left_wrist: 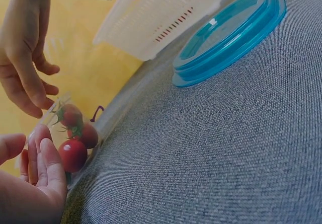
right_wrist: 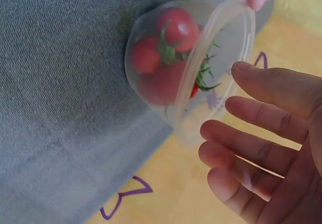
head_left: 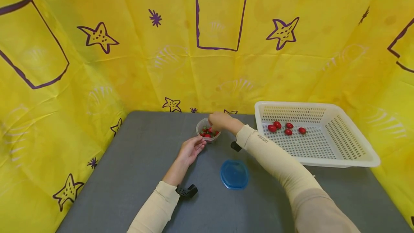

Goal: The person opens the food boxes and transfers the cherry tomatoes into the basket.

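A small clear plastic container (head_left: 198,129) stands near the table's back edge, holding several red cherry tomatoes (right_wrist: 181,30) with green stems. My left hand (head_left: 191,149) pinches its near rim between thumb and fingers; in the left wrist view, this hand (left_wrist: 37,183) is beside the tomatoes. Over the container's opening is my right hand (head_left: 223,120). In the right wrist view, the right hand (right_wrist: 266,138) has its fingers spread and loosely bent beside the rim, with nothing held. The blue lid (head_left: 234,174) lies on the table in front of the container.
On the right stands a white perforated basket (head_left: 336,159) with several red tomatoes (head_left: 288,131) toward its left side. A grey cloth covers the table (head_left: 129,175). Yellow patterned fabric (head_left: 174,71) hangs behind and at both sides.
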`<action>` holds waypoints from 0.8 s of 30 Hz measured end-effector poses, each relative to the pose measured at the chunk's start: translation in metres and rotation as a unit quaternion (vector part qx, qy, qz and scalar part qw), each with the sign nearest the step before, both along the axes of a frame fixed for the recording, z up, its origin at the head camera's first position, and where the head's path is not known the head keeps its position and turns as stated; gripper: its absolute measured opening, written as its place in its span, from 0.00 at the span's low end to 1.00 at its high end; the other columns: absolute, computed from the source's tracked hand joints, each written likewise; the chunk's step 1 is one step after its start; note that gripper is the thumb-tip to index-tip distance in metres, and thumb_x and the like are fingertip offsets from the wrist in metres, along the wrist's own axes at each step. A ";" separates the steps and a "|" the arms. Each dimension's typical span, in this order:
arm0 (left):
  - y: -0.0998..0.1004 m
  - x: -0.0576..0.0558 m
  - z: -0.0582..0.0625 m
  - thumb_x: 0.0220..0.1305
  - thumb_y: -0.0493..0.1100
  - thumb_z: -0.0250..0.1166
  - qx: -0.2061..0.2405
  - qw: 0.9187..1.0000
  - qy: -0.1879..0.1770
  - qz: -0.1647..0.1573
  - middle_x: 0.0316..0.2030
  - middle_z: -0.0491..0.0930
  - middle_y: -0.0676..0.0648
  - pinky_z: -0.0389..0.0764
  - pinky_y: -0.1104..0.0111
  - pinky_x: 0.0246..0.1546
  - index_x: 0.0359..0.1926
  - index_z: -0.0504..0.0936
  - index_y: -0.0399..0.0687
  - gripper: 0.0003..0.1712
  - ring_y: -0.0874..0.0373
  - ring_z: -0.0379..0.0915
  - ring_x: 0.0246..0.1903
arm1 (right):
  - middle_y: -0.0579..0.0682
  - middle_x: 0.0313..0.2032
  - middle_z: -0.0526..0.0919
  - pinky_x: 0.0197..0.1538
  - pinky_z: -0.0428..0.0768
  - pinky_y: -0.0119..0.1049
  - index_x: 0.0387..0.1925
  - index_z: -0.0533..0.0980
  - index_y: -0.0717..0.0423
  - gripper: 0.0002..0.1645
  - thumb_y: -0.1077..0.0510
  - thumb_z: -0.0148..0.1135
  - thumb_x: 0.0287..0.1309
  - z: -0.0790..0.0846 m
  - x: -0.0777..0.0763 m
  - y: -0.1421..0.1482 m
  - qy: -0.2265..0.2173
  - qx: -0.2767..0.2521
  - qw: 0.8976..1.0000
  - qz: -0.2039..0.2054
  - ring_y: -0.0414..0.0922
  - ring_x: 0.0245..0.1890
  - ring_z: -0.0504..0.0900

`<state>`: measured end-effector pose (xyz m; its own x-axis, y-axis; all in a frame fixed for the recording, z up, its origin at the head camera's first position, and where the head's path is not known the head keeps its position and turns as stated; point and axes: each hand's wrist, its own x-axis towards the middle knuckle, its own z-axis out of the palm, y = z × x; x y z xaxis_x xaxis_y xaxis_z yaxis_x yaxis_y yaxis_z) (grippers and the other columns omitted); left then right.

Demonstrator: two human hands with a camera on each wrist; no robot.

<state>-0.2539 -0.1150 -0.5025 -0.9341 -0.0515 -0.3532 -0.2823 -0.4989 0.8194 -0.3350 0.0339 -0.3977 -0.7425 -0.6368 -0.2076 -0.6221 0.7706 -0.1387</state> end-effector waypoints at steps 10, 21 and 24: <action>-0.001 0.001 0.000 0.68 0.36 0.58 -0.001 1.000 -0.002 0.001 0.25 0.82 0.52 0.81 0.73 0.34 0.32 0.78 0.44 0.06 0.62 0.81 0.27 | 0.49 0.29 0.79 0.33 0.74 0.37 0.27 0.77 0.53 0.07 0.56 0.66 0.56 -0.014 0.009 -0.010 0.049 0.052 0.997 0.002 0.44 0.29 0.73; -0.002 0.000 -0.002 0.67 0.36 0.60 0.000 1.000 0.002 0.001 0.25 0.81 0.52 0.81 0.73 0.35 0.33 0.77 0.43 0.04 0.62 0.81 0.28 | 0.51 0.36 0.83 0.40 0.82 0.42 0.37 0.80 0.54 0.05 0.58 0.64 0.59 -0.025 0.016 -0.018 0.084 0.073 0.994 -0.009 0.47 0.35 0.80; -0.002 0.000 -0.002 0.67 0.36 0.60 0.000 1.000 0.000 0.004 0.24 0.81 0.52 0.81 0.73 0.34 0.33 0.77 0.43 0.05 0.62 0.81 0.28 | 0.51 0.36 0.83 0.40 0.82 0.42 0.37 0.80 0.54 0.05 0.58 0.64 0.59 -0.026 0.015 -0.019 0.085 0.078 0.993 -0.009 0.47 0.35 0.80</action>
<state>-0.2544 -0.1166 -0.5048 -0.9339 -0.0594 -0.3525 -0.2774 -0.5015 0.8195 -0.3201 0.0152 -0.4242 -0.7861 -0.5931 -0.1740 -0.6124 0.7856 0.0889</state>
